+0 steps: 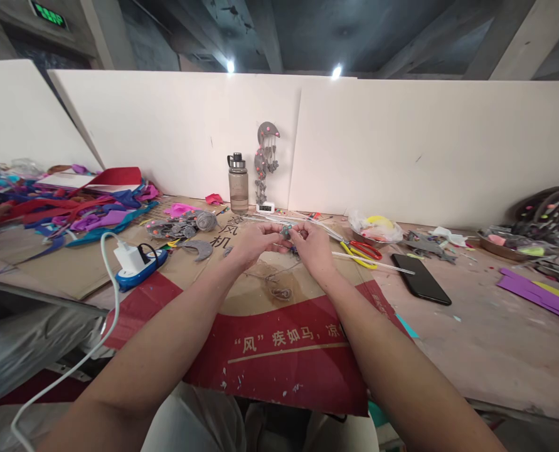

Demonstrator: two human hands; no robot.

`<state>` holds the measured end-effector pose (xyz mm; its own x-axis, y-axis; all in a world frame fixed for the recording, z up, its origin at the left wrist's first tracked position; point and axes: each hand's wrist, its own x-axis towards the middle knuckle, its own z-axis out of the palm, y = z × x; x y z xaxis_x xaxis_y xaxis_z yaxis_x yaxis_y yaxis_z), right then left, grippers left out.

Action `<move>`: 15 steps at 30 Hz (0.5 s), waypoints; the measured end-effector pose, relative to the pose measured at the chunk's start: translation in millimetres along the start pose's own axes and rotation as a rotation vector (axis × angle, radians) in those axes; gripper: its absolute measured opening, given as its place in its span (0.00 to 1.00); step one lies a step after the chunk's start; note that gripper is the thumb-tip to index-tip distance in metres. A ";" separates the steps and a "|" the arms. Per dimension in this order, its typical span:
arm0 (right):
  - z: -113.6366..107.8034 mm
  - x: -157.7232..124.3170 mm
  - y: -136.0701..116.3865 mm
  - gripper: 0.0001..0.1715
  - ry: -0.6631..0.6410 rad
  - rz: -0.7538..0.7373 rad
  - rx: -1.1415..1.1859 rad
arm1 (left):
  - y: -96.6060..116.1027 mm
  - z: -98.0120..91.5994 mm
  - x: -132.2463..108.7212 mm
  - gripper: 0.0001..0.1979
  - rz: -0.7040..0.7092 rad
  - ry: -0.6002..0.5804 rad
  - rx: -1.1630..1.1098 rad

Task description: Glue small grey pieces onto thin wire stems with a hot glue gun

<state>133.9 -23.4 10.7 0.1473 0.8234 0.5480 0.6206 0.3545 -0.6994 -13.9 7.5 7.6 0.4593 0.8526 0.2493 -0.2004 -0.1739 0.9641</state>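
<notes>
My left hand (pixel 255 243) and my right hand (pixel 314 246) meet above the cardboard sheet (pixel 279 376), both closed in a pinch. Between their fingertips is a small blue-green piece (pixel 285 231), too small to name. Grey yarn (pixel 279 292) lies loosely coiled on the cardboard below the hands. A grey felt crescent moon (pixel 198 250) rests left of my left hand. Pliers with yellow handles (pixel 358 256) and scissors with red handles (pixel 366 249) lie to the right of my right hand, beside a thin white stick (pixel 377 262).
A water bottle (pixel 238 185) and small white clock (pixel 265 208) stand by the white board (pixel 401 144). A grey moon hanging (pixel 267 150) is against it. To the right lies a black phone (pixel 420 279). A blue power strip (pixel 142 270) and felt strips (pixel 105 201) are left.
</notes>
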 end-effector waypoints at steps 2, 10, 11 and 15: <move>-1.2 0.3 2.2 0.07 0.002 -0.018 -0.033 | -0.5 -2.3 0.6 0.07 0.014 0.017 0.084; 2.4 -3.8 4.7 0.04 -0.015 -0.258 -0.241 | -1.3 -14.0 2.5 0.06 0.147 0.082 0.484; 2.7 -4.4 4.3 0.04 -0.024 -0.271 -0.254 | -0.8 -14.4 2.2 0.06 0.146 0.084 0.507; 3.7 -6.9 2.9 0.04 -0.046 -0.286 -0.259 | -1.9 -14.3 2.3 0.06 0.129 0.086 0.560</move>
<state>131.9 -26.5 3.2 -0.0908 0.7286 0.6789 0.8062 0.4540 -0.3794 -24.9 16.9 5.0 0.3845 0.8405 0.3818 0.2491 -0.4928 0.8337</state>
